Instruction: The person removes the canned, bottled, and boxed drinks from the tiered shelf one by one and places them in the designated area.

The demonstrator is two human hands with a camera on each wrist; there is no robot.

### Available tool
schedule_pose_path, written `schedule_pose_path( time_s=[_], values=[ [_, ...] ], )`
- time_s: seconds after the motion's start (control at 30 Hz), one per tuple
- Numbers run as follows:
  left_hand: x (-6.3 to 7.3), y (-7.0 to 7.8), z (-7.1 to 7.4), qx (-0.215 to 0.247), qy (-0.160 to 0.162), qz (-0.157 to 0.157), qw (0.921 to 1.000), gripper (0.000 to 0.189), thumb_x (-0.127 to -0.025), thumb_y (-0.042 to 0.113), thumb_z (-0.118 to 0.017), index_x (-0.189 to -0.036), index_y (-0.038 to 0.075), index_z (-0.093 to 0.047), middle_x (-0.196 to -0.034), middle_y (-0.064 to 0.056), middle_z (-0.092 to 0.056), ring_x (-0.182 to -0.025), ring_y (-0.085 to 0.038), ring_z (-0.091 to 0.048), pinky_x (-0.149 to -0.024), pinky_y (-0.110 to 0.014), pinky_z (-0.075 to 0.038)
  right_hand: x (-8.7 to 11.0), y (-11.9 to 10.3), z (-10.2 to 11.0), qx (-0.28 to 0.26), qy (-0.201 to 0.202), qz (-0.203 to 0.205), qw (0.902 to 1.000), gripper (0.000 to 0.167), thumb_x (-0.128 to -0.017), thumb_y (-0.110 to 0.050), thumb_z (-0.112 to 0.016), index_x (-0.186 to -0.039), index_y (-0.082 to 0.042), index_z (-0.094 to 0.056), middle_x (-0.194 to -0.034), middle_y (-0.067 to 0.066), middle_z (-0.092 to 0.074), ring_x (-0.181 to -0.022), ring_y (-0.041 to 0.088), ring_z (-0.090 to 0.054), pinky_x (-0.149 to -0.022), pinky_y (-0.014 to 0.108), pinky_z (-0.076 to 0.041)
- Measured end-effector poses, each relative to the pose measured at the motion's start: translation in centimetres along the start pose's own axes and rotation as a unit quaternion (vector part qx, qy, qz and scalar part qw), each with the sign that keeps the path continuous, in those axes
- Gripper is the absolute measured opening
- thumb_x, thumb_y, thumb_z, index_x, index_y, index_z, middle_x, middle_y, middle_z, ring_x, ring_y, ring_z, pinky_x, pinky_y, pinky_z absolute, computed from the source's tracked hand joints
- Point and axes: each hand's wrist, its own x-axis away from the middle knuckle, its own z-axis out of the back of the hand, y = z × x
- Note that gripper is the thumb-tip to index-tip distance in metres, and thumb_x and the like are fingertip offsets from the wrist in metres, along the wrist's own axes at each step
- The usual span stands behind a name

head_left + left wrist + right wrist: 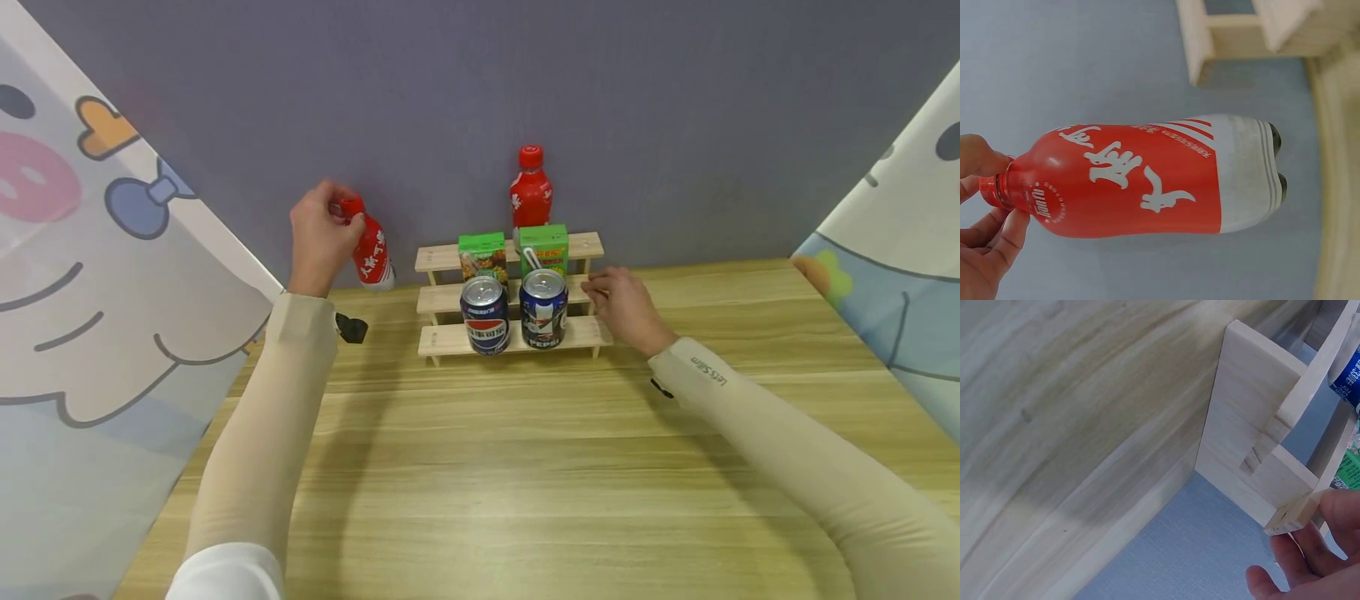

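Left grip (322, 239) on bottle (372, 254), wooden table (480, 467) below, grey wall (690, 125) behind

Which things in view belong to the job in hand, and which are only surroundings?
Likely the job:
red bottle in left hand
wooden rack, pinched by right hand
second bottle, green cartons, blue cans on the rack

Likely surroundings:
table
grey backdrop
cartoon panels

This looks like a small booth, as far as the view reaches. A grey wall (300, 100) and cartoon panels (52, 308) enclose a wooden table (480, 467) with a drinks rack (442, 339).
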Motion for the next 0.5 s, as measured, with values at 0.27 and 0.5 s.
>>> schedule_pose_path(
  time_s=[0.27, 0.5],
  values=[
    [0.5, -3.2, -0.8, -0.019, -0.034, 0.017, 0.9991, 0.022, -0.086, 0.007, -0.060, -0.106, 0.000, -0.059, -0.101, -0.015, -0.057, -0.088, -0.024, -0.053, -0.071, -0.036, -0.050, 0.0, 0.0, 0.1, 0.002, 0.001, -0.004, 1.0000, 0.017, -0.088, 0.003, -0.061, -0.103, 0.008, -0.068, -0.110, 0.023, -0.060, -0.100, 0.038, -0.052, -0.086, 0.050, -0.042],
    [0.9, -4.9, -1.5, -0.023, -0.063, 0.049, 0.9966, 0.023, -0.087, 0.005, -0.061, -0.110, 0.001, -0.058, -0.102, -0.015, -0.059, -0.088, -0.025, -0.054, -0.069, -0.036, -0.049, -0.1, 0.0, 0.0, -0.003, 0.003, -0.006, 1.0000, 0.016, -0.088, 0.004, -0.061, -0.102, 0.008, -0.068, -0.109, 0.022, -0.061, -0.100, 0.038, -0.053, -0.086, 0.050, -0.042]
  ],
)
